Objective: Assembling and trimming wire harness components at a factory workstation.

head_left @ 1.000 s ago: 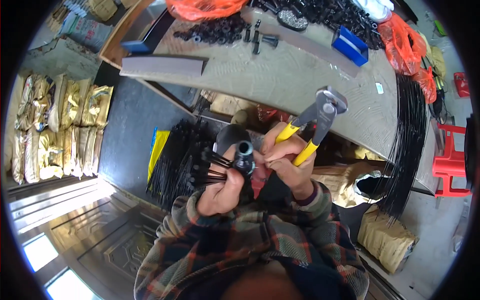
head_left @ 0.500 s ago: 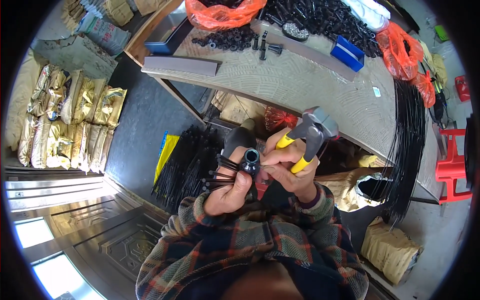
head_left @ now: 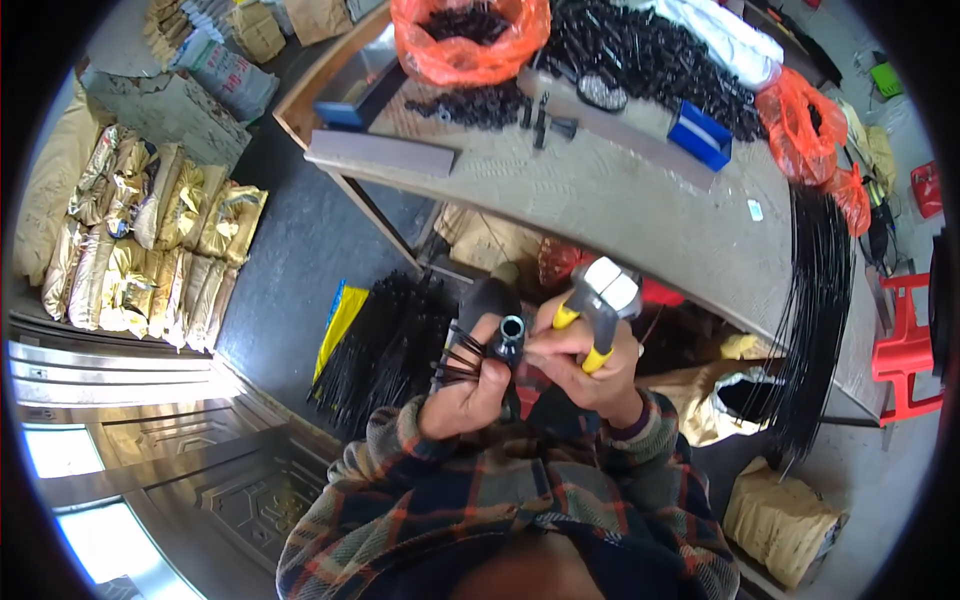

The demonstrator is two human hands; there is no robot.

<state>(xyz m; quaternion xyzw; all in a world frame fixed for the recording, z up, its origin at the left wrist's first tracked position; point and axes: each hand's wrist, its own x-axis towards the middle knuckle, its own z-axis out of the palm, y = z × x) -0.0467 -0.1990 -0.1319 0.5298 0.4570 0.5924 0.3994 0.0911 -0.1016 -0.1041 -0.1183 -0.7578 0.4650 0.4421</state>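
Far left, stacked wrapped bundles (head_left: pixel 150 240); then dark floor (head_left: pixel 285 260) and massed black rods (head_left: pixel 388 345). Mid-room, curled fingers of the left hand (head_left: pixel 462 400) around thin rods (head_left: pixel 458 365) and a black tube (head_left: pixel 508 347); fingers of the right hand (head_left: pixel 600 378) wrapped about yellow-handled pincers (head_left: pixel 606 310). Beyond, a scuffed grey tabletop (head_left: pixel 650 225) under heaped black parts (head_left: pixel 640 65); far right, a red stool (head_left: pixel 908 342).

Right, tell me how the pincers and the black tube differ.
The pincers have yellow grips and a metal head; the tube is dark all over. The pincers branch into two handles; the tube is one piece with a round open end. The right hand holds the pincers, the left hand the tube. Both are held up off the table.
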